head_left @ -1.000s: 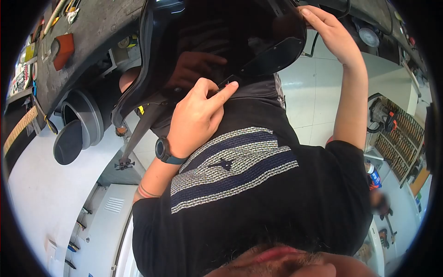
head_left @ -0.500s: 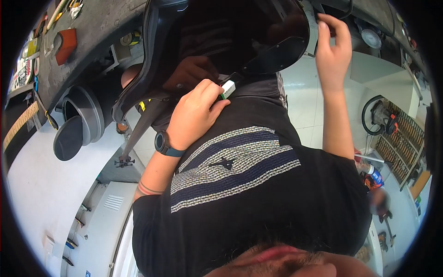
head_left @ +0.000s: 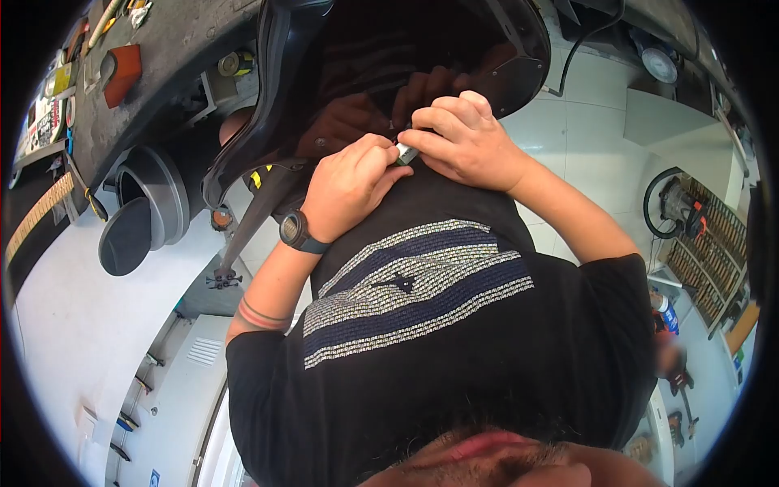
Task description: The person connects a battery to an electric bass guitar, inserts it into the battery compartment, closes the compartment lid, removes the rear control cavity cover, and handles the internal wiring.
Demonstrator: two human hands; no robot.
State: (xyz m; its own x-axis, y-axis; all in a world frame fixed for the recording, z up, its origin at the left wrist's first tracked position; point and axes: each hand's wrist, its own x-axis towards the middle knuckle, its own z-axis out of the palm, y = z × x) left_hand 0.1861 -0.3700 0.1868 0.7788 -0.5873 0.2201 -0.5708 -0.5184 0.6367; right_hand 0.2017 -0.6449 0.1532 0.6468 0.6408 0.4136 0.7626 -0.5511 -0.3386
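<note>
A glossy dark guitar body [head_left: 406, 49] lies across the lap at the top centre, with a screwed-on black plate at its right end. At its near edge my left hand [head_left: 349, 183], wearing a watch, is closed on a small white and green block [head_left: 407, 152] that looks like a battery. My right hand [head_left: 466, 142] meets it from the right, its thumb and index finger pressed on the same block, the other fingers curled. Fingers partly hide the block and the edge behind it.
A dark workbench [head_left: 182, 49] with an orange block [head_left: 122, 75] runs across the upper left. Below it stands a grey bin [head_left: 166, 195]. A black cable [head_left: 586, 40] hangs at the upper right. Farther right are a power tool [head_left: 677, 207] and a rack [head_left: 710, 264].
My right hand has come down from the guitar's upper right edge to the block beside my left hand. The block came into view in my left hand and is now gripped by both.
</note>
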